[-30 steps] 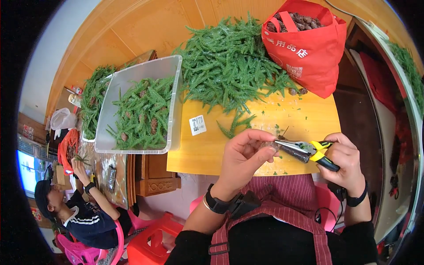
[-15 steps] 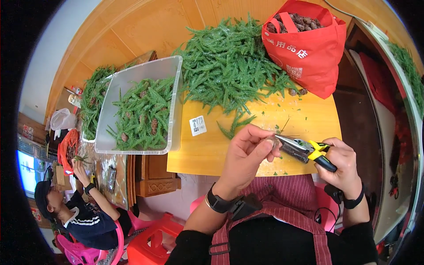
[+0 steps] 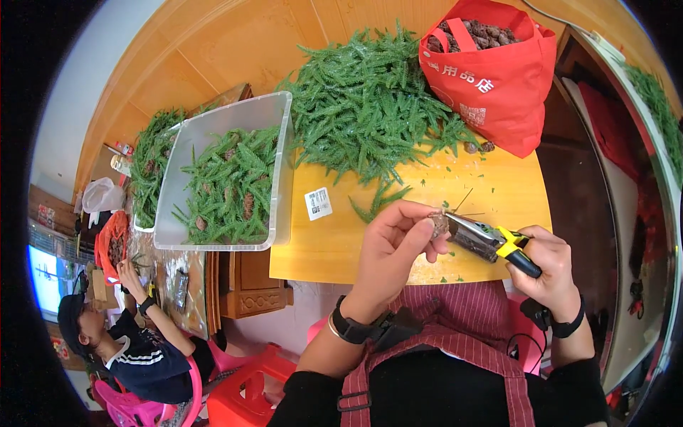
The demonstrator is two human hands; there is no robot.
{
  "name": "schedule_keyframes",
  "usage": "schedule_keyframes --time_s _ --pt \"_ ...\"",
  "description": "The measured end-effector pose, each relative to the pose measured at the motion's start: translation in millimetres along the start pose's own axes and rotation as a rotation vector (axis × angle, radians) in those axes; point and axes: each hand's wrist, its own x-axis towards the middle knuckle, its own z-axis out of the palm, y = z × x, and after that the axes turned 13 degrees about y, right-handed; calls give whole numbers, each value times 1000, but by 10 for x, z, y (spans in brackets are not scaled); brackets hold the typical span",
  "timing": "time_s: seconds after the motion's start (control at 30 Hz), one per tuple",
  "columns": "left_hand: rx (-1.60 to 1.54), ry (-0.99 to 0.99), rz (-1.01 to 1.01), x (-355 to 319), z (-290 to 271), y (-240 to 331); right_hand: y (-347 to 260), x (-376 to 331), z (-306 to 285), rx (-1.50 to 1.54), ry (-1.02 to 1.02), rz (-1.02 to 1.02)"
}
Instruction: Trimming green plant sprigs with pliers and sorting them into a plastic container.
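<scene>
My left hand (image 3: 390, 245) pinches a small brown pine cone (image 3: 440, 226) between thumb and fingers, above the near part of the yellow table (image 3: 320, 249). Thin wire ends (image 3: 464, 200) stick out from the top of the cone. Wrapped round the yellow-and-black handles of a pair of pliers (image 3: 511, 248), my right hand (image 3: 551, 269) holds their jaws against the cone, by the wire. Whether the jaws grip the wire I cannot tell. A dark bundle (image 3: 473, 244) lies just beneath the pliers, partly covered. One green sprig (image 3: 380, 203) rests beyond my left hand.
A heap of green sprigs (image 3: 363, 99) covers the table's far side, beside a red bag (image 3: 491, 92) of pine cones. Two loose cones (image 3: 478, 147) lie by the bag. At left stand a clear plastic bin (image 3: 283, 178) of sprigs with cones and a seated co-worker (image 3: 146, 356).
The pine cone has turned in my left fingers and shows more of its side. The wire ends and plier jaws have shifted slightly. Both hands keep their holds.
</scene>
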Motion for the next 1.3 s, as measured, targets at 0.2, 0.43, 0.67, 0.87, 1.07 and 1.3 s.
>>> schedule_keyframes --time_s 0.2,0.43,0.67,0.87,1.07,1.3 --pt "160 87 346 -35 73 -70 -37 1 2 58 -2 91" --pt "619 123 925 47 38 -62 -49 -10 -63 47 -98 195" --pt "567 137 819 56 12 -163 -41 29 -92 35 -207 300" --pt "131 230 380 60 -30 -141 275 -52 -99 270 -179 411" --pt "58 240 137 38 -123 -151 872 -258 138 -260 -190 376" --pt "7 118 -32 35 -172 -306 1088 -331 224 -366 -140 115"
